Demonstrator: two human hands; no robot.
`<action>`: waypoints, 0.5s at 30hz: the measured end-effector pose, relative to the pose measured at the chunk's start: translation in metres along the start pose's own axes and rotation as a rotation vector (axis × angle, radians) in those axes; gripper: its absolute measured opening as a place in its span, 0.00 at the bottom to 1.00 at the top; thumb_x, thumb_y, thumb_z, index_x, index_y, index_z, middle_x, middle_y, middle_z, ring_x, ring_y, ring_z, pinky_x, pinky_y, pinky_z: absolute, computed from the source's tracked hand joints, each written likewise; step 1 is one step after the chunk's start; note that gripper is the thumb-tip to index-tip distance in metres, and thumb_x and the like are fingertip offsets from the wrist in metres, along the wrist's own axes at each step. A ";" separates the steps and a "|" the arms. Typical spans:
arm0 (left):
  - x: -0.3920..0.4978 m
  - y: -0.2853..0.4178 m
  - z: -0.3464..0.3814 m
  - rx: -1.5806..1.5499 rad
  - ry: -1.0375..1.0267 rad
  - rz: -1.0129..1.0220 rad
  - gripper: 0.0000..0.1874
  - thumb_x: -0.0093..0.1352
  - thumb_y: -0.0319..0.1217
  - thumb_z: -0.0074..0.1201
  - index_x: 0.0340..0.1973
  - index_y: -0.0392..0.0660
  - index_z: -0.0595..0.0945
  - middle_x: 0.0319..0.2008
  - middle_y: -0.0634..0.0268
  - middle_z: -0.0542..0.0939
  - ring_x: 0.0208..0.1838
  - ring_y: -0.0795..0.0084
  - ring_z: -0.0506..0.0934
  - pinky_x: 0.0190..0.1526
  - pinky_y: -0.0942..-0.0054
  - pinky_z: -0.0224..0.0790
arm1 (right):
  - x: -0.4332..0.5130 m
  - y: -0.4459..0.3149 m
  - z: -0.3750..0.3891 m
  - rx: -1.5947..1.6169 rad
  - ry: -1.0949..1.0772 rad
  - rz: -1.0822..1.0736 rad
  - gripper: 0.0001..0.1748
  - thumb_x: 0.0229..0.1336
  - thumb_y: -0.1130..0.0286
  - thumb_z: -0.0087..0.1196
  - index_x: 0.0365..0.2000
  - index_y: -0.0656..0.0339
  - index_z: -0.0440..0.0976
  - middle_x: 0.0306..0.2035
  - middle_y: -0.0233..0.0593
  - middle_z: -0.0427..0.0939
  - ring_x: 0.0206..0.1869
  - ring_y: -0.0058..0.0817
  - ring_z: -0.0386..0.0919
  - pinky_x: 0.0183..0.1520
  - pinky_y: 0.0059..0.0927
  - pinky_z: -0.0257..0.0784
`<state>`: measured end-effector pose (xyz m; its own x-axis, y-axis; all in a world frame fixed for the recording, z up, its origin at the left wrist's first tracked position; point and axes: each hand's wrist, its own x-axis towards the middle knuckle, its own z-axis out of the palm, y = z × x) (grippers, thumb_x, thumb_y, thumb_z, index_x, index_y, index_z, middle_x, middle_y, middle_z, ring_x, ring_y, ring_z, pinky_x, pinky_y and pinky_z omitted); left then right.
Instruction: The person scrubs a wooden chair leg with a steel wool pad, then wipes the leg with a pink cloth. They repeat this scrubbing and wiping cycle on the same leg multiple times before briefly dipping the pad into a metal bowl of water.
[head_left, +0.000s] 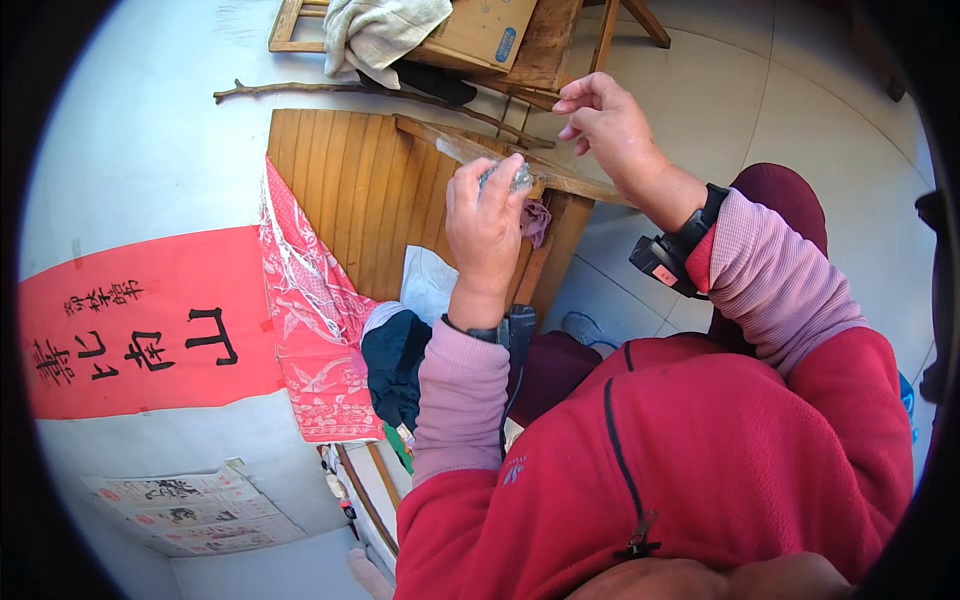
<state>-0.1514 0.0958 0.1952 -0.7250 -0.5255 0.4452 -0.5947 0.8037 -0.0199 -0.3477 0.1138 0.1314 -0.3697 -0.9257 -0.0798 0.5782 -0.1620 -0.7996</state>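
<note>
My left hand (486, 202) grips a small bundle of clear, shiny plastic film (517, 177) between thumb and fingers. A clear strip or sheet (457, 148) extends from near this bundle toward the upper left, over the edge of a wooden board. What the film holds, if anything, is not plain. My right hand (600, 120) is raised to the right and farther forward, its fingers curled and apart from the bundle. I see nothing in it. A mauve cloth (535, 222) hangs just below the bundle, beside the wooden furniture.
Slatted wooden furniture (337, 187) stands before me, with a crooked stick (315, 88) behind it. Beyond are a cardboard box (480, 34) and a grey towel (382, 30). A red patterned cloth (322, 360), a white cloth or bag (426, 279) and dark clothing (394, 360) lie to the left.
</note>
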 end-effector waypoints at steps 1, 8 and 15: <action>0.002 -0.001 0.003 -0.060 0.021 -0.005 0.21 0.60 0.23 0.63 0.50 0.50 0.82 0.43 0.57 0.75 0.47 0.53 0.75 0.50 0.62 0.70 | 0.000 0.002 0.001 -0.005 -0.002 0.021 0.15 0.56 0.82 0.43 0.45 0.64 0.69 0.41 0.38 0.78 0.33 0.24 0.77 0.32 0.24 0.72; 0.028 -0.029 -0.002 -0.113 -0.056 -0.140 0.15 0.64 0.22 0.58 0.47 0.45 0.83 0.42 0.57 0.76 0.47 0.57 0.75 0.51 0.68 0.69 | -0.004 0.000 0.003 0.006 -0.011 0.045 0.14 0.57 0.81 0.44 0.45 0.63 0.69 0.40 0.37 0.78 0.32 0.24 0.77 0.31 0.25 0.72; 0.009 0.000 -0.005 0.063 -0.008 0.134 0.18 0.61 0.21 0.61 0.46 0.51 0.85 0.46 0.61 0.75 0.47 0.58 0.73 0.50 0.63 0.69 | -0.003 0.001 0.000 0.002 -0.034 0.054 0.15 0.56 0.82 0.44 0.45 0.64 0.69 0.41 0.39 0.78 0.33 0.24 0.77 0.33 0.25 0.72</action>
<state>-0.1561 0.0921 0.2039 -0.8022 -0.4170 0.4273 -0.5126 0.8480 -0.1348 -0.3454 0.1166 0.1309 -0.3135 -0.9441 -0.1024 0.5983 -0.1127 -0.7933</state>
